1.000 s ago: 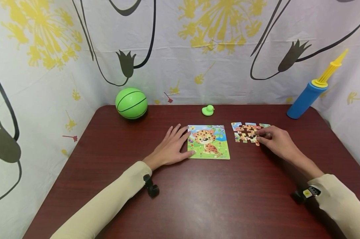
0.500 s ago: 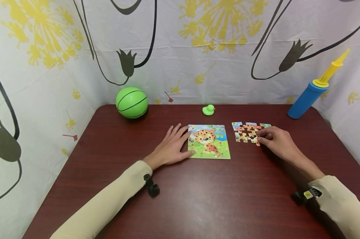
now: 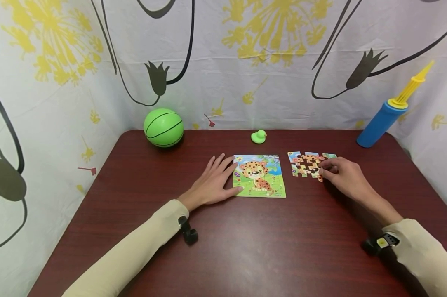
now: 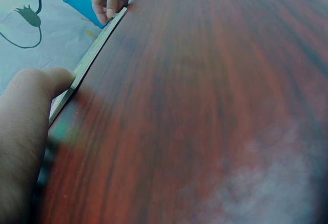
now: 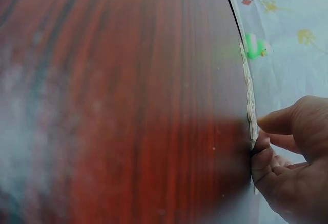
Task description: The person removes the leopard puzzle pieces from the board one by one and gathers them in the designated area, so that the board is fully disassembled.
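Note:
My left hand (image 3: 215,183) lies with spread fingers over the left side of a square puzzle board (image 3: 262,177) picturing a spotted leopard cub on green grass. Its thumb touches the board's edge in the left wrist view. To the right of the board, several loose jigsaw pieces (image 3: 299,170) form a partly joined cub picture with gaps. At the right side of these pieces, my right hand (image 3: 344,175) has curled fingers and thumb pinching a puzzle piece, mostly hidden by the fingertips. The right wrist view shows the pieces (image 5: 249,93) edge-on beside the right hand (image 5: 294,157).
A green ball (image 3: 163,128) sits at the table's back left. Behind the puzzle board is a small green rubber duck (image 3: 258,137). A blue and yellow hand pump (image 3: 381,126) leans at the back right. Patterned curtains (image 3: 208,82) hang around the dark wooden table (image 3: 245,243).

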A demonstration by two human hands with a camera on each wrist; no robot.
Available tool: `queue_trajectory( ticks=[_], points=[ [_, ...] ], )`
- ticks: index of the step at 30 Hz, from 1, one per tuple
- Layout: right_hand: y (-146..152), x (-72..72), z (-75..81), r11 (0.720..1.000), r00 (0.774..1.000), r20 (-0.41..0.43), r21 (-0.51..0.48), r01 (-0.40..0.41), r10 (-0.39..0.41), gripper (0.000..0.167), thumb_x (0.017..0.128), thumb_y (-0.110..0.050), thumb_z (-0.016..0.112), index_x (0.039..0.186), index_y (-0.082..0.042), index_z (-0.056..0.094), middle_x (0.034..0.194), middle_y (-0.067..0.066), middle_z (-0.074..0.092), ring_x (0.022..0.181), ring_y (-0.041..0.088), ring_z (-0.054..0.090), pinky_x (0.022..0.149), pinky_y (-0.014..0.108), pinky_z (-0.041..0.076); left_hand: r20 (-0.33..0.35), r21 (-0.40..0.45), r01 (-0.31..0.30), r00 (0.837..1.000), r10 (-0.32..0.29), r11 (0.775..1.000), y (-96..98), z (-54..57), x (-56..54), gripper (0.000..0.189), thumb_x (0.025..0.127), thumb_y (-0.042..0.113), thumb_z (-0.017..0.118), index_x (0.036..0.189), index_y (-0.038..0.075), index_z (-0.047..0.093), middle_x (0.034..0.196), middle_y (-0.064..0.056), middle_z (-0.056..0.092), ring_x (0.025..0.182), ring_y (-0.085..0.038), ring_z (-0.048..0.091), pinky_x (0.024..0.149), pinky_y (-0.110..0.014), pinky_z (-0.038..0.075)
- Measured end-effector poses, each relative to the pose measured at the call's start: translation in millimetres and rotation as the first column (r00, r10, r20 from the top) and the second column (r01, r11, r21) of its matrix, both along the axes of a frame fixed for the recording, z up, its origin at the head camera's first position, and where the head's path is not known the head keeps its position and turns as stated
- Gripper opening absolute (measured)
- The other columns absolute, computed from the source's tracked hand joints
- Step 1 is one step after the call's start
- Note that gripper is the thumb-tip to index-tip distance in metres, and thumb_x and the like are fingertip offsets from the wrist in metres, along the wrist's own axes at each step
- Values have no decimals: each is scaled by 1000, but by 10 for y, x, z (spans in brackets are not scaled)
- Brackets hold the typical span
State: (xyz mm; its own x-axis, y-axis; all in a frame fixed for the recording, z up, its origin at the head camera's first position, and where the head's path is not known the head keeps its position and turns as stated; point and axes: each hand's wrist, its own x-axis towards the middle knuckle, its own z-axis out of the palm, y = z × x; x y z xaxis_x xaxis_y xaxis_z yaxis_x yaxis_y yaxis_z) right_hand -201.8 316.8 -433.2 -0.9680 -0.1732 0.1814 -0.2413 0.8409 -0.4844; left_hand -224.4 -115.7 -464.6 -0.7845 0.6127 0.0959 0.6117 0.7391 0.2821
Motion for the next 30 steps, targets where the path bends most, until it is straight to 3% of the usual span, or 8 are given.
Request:
queue_trajectory(
  ticks=[5,13,19,30],
  points=[
    [-41,12,57,1000,1000,-21,2,-20,20,21,105,-11,76,122,3,77,110,16,68,82,21,59,70,40,46,2,-1,2,1000,-2,1000,1,1,-5,90,105,69,56,171,11,40,180,-10,27,170,-39,12,136,-58,4],
    [-250,33,209,996,996,-23,-25,-87,87,21,106,-10,75,124,0,78,110,14,71,78,20,63,69,39,50,15,-5,-1,1000,1,1000,-15,3,-16,90,105,70,55,172,12,39,181,-10,25,170,-38,10,136,-57,2],
    [-418,24,189,990,990,2,-37,-139,139,22,107,-9,74,127,0,76,120,17,72,97,29,67,84,48,55,18,1,-3,1000,3,1000,-27,-10,-14,90,105,70,54,172,11,40,181,-10,25,170,-38,9,136,-59,3],
    [-624,7,153,968,969,-3,-52,-247,247,25,105,-5,75,129,0,76,122,16,72,101,29,67,92,48,55,25,23,1,1000,-1,1000,-6,-34,-14,90,105,70,56,172,11,40,181,-10,25,170,-38,9,136,-58,2]
  ],
)
